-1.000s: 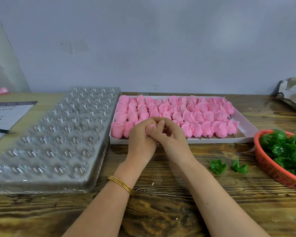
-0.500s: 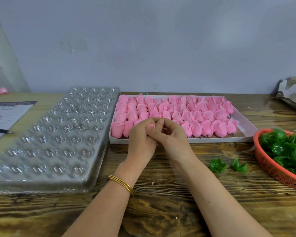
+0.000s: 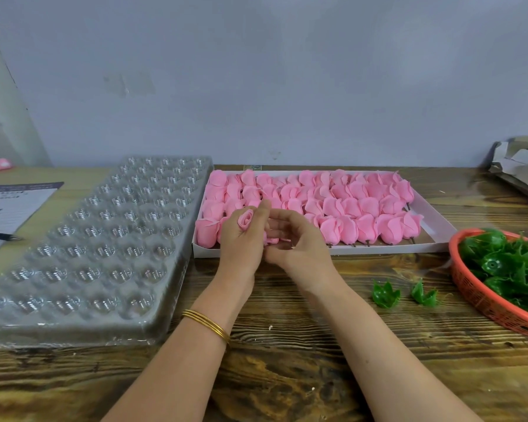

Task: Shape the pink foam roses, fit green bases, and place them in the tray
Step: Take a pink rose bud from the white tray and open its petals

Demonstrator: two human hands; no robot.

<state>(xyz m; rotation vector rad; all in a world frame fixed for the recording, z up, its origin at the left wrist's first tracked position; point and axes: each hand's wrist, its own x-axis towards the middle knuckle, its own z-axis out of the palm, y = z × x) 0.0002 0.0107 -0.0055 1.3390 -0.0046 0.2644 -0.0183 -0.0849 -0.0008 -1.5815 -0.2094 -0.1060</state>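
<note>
The left hand [image 3: 241,243] grips a rose [image 3: 246,220] upright for shaping — the right hand [image 3: 299,243] curls its fingers [image 3: 284,216] loosely beside it, hold unclear.

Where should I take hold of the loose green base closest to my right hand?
Probably pinch the green base across its lower cup, coming from above with the right hand: its pointed leaves stand upward, and nothing crowds it.

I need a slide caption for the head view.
Left hand holds a pink foam rose, right hand beside it, before the rose box.
</note>
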